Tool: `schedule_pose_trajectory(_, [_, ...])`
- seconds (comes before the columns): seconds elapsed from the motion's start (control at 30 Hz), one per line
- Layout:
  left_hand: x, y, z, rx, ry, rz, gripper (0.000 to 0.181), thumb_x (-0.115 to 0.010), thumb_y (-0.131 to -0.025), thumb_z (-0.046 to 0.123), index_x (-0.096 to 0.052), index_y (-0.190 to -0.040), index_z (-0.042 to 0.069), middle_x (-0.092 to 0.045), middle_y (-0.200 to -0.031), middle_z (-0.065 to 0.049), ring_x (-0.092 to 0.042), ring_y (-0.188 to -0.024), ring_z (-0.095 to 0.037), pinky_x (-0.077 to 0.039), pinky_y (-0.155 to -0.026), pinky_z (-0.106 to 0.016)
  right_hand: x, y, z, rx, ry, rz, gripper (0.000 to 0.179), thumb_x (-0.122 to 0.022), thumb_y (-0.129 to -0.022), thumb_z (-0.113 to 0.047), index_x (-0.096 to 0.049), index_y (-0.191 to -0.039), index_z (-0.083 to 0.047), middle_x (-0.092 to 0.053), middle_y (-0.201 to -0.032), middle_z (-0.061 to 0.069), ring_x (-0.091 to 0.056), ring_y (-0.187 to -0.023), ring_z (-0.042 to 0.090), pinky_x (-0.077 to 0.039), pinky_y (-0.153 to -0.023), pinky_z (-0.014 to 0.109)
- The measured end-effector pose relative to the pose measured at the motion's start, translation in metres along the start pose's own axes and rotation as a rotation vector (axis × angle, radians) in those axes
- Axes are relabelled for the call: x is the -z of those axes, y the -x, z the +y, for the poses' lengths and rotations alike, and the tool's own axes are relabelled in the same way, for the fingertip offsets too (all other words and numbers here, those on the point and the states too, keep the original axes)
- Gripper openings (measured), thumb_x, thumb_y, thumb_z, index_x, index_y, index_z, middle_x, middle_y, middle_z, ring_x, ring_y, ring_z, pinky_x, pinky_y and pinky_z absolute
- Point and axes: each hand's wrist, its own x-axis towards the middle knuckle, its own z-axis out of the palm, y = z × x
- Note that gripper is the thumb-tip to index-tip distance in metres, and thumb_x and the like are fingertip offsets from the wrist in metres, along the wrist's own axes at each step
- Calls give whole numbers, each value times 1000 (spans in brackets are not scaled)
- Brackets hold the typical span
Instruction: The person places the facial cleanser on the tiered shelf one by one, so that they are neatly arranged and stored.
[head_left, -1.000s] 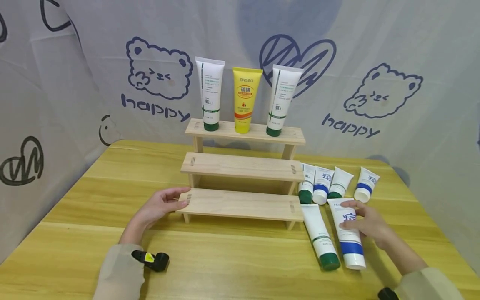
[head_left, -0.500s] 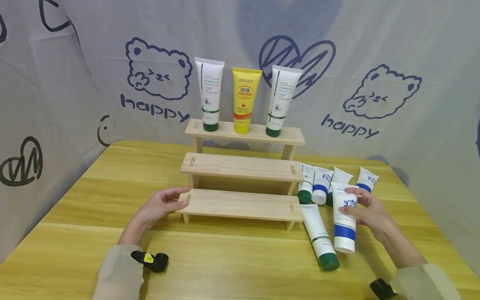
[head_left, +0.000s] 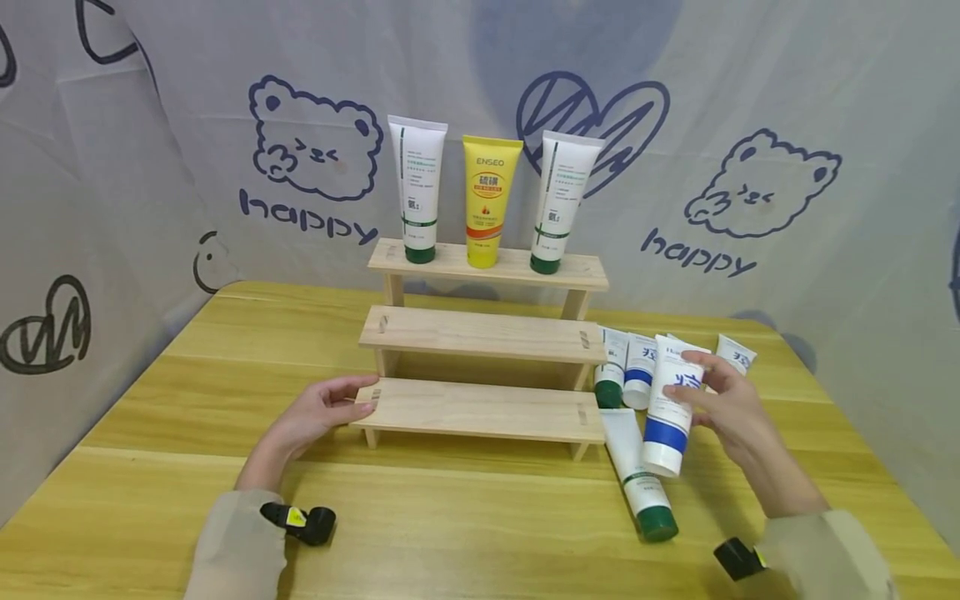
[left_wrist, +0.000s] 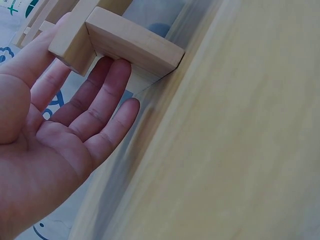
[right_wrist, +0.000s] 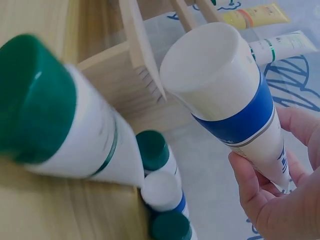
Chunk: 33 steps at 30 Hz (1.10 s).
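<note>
Head: shelf (head_left: 480,408) on wooden table (head_left: 465,525), printed cloth (head_left: 442,58) behind.

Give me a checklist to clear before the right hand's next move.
1. Blue-banded tube held by right fingers: ok.
2. That tube lifted off the table: ok.
3. Left fingers on the left end of the stand: ok.
4. Yellow tube and two white tubes standing on top: ok.
5. Stand's right side free of loose tubes: not ok, green-capped tube lies there.
6. Grip firmness: cannot tell.
</note>
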Motion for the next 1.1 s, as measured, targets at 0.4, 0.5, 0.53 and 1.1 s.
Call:
schedule_pose_trajectory(0.4, [1, 0, 1, 3, -8, -5, 54, -63, -85, 20, -43, -130, -2, -37, -131, -20, -38, -111, -30, -39, -85, -34, -9, -16, -6, 28, -157, 26, 48, -70, -79, -19, -48, -121, -20, -40, -113, 8, -42, -96, 24, -48, -67, 31])
schedule_pose_trajectory(0.5, [1, 0, 0, 4, -6, -7, 54, -63, -85, 19, -43, -130, -2, -38, -131, -21, -39, -109, -30, -40, -84, -33, -16, -7, -19, 28, -195, 14, 42, -67, -81, -14, -47, -117, -23, -39, -111, 6, -41, -95, 21, -48, -66, 28])
schedule_pose_trajectory(0.53, [1, 1, 0, 4, -9, -7, 54, -63, -85, 20, -43, -130, -2, -38, -131, -20, -40, -109, -30, -40, -84, -33, -18, -6, -22, 27, -219, 13, 40, -65, -82, -11, -47, -116, -23, -39, -110, 5, -42, -94, 21, -48, -66, 28])
schedule_pose_trajectory(1.1, [1, 1, 0, -7, 1, -19, 54, -62, -85, 19, -42, -131, -2, -38, -131, -21, -42, -109, -28, -41, -85, -33, -42, -2, -45, 28, -445, 49, 46, -56, -83, 5, -45, -122, -17, -39, -113, 5, -44, -95, 20, -49, -67, 27])
